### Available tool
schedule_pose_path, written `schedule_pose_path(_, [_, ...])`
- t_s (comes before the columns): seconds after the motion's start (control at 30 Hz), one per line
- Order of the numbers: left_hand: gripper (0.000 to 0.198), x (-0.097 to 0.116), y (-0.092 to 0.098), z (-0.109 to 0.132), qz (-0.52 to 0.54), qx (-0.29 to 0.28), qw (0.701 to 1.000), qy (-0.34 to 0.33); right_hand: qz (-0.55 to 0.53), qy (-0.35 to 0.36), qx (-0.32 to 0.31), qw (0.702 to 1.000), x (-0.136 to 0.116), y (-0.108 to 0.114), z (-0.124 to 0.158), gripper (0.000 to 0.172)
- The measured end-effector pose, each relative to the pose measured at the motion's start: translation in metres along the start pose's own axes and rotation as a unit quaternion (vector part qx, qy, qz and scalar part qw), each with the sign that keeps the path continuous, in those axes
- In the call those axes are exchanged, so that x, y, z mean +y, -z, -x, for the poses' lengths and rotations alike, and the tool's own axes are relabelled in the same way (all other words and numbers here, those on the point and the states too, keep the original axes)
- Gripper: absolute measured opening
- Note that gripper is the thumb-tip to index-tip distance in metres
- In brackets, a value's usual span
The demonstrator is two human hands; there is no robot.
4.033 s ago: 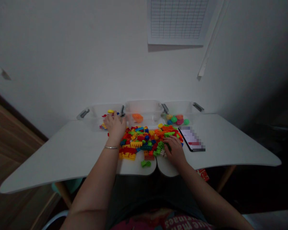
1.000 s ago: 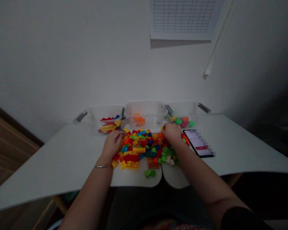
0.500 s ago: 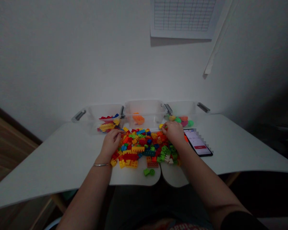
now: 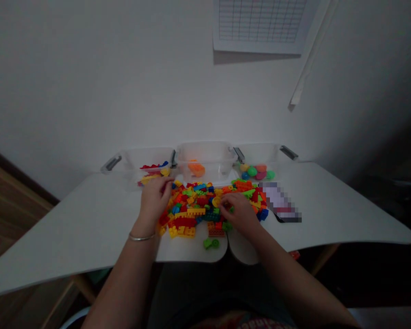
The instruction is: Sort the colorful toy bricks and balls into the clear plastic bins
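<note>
A mixed pile of colourful toy building blocks covers the middle of the white table. Over its right part, my right hand is closed, its fingertips pinching a yellow round piece. At the pile's left edge, just before the left bin, my left hand has its fingers drawn together; whatever they hold, if anything, is hidden. A green block with a round part lies apart near the table's front edge.
Three clear bins stand against the wall: a left bin with red, yellow and blue pieces, a middle bin with an orange piece, a right bin with coloured round pieces. A phone lies right of the pile.
My right hand has come back toward me and left over the pile, with the yellow round piece in its fingers. My left hand has shifted slightly forward and left.
</note>
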State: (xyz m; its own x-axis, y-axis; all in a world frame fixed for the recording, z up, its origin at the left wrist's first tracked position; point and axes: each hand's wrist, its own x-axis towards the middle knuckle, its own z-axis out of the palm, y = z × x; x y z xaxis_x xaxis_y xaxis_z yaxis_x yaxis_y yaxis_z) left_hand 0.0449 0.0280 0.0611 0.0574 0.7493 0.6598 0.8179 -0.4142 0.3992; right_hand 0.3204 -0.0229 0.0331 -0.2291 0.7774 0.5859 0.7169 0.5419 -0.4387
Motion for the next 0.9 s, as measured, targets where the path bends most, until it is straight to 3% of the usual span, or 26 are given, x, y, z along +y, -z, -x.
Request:
schedule_pose_path(0.07, [0.028,0.027,0.0,0.002,0.036,-0.064,0.997,0.018,0.009,0.022,0.013,1.0,-0.005,0.0,0.003,0.004])
schedule_pose_path(0.17, [0.025,0.069,-0.011,0.015,0.178,-0.161,0.97,0.044,0.008,0.054,0.042,0.998,-0.012,-0.002,0.007,0.003])
schedule_pose_path(0.27, [0.021,0.099,-0.029,0.031,0.313,-0.191,0.925,0.096,0.007,0.069,0.079,0.994,-0.016,-0.002,0.012,0.005])
schedule_pose_path(0.37, [0.021,0.109,-0.043,0.039,0.401,-0.178,0.886,0.151,0.018,0.077,0.099,0.992,-0.012,0.001,0.016,0.008])
schedule_pose_path(0.5, [0.026,0.101,-0.047,0.036,0.441,-0.172,0.861,0.185,0.058,0.101,0.071,0.991,0.002,0.011,0.021,0.017])
schedule_pose_path(0.63, [0.038,0.077,-0.043,0.023,0.483,-0.095,0.836,0.243,0.114,0.081,0.078,0.987,0.018,0.018,0.029,0.022])
schedule_pose_path(0.73, [0.042,0.054,-0.038,0.006,0.486,0.032,0.834,0.259,0.128,0.046,0.084,0.987,0.024,0.016,0.035,0.019])
schedule_pose_path(0.83, [0.035,0.035,-0.03,-0.014,0.438,0.149,0.853,0.243,0.123,0.029,0.083,0.988,0.024,0.013,0.038,0.018])
schedule_pose_path(0.9, [0.031,0.026,-0.02,-0.025,0.35,0.196,0.889,0.222,0.117,0.027,0.084,0.989,0.025,0.012,0.039,0.018])
